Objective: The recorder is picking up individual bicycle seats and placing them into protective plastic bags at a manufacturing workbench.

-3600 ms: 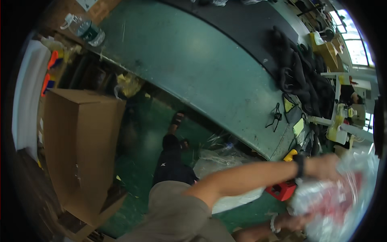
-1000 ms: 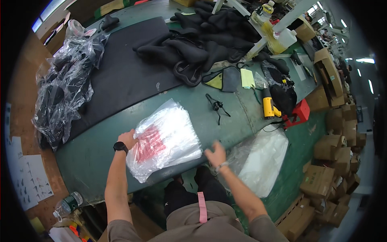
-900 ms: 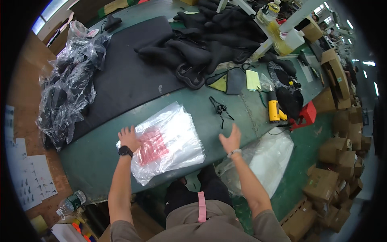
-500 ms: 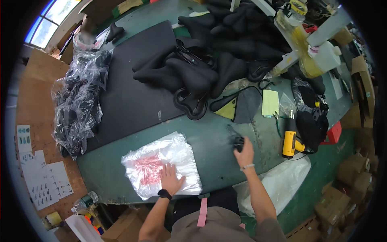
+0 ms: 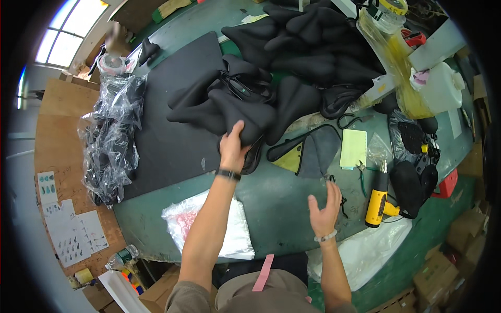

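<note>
My left hand [image 5: 233,149] reaches forward to a black bicycle saddle [image 5: 241,109] at the near side of a saddle pile, thumb on its padded top and fingers curled at its edge. Under and beside it are more saddles, one lying with its dark underside showing. Over the green table, my right hand [image 5: 325,213] is open with fingers stretched and nothing in it. Beside it lies a small black tool [image 5: 343,207], partly hidden by the hand; its kind is unclear. Below my left forearm is a stack of clear plastic bags [image 5: 237,229] with red print.
A yellow heat gun [image 5: 376,206], green-handled pliers [image 5: 361,175] and a pale yellow pad [image 5: 354,148] lie at right. Black scissors [image 5: 349,121] rest behind them. Bagged saddles [image 5: 110,141] line the left of a black mat [image 5: 167,141]. A white jug [image 5: 441,88] stands far right.
My left hand has left the plastic bags and moved forward onto a saddle. My right hand has let go of the black tool and opened. The view has shifted slightly.
</note>
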The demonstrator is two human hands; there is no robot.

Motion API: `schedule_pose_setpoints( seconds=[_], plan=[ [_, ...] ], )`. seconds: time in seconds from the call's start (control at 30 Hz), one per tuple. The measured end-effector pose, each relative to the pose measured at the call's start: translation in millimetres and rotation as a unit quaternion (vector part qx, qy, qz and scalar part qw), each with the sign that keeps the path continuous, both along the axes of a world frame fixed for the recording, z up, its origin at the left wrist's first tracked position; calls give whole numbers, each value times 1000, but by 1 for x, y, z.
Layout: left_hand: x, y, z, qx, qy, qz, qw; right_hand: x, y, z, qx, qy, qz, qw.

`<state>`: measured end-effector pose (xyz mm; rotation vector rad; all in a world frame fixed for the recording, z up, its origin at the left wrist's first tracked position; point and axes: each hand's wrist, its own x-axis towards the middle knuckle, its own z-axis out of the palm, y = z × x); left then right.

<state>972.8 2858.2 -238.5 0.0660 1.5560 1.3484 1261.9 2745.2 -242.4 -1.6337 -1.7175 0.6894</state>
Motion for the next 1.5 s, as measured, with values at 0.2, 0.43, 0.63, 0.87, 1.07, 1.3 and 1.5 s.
schedule_pose_setpoints(
  seconds=[0.2, 0.43, 0.63, 0.87, 1.07, 1.3, 1.5],
  plan=[
    [4, -110, 92, 46, 97, -396, 912, -73, 66, 125, 194, -61, 478, 854],
    [-44, -184, 73, 59, -152, -549, 820, -9, 83, 97, 22, -63, 395, 916],
    [-9, -239, -18, 37, -167, -513, 841, 2, -11, 21, -234, -5, 176, 956],
    [87, -302, -101, -40, 39, -350, 935, 84, -51, -107, -70, -386, -85, 916],
    [103, -297, -135, -22, 154, -284, 946, 55, -91, -44, -162, -174, -32, 971],
    [114, -288, -119, -59, 157, -272, 948, -19, -163, 19, -170, -345, 218, 897],
    [113, -287, -124, -58, 151, -272, 949, -57, -118, 5, -180, -380, 236, 876]
  ],
)
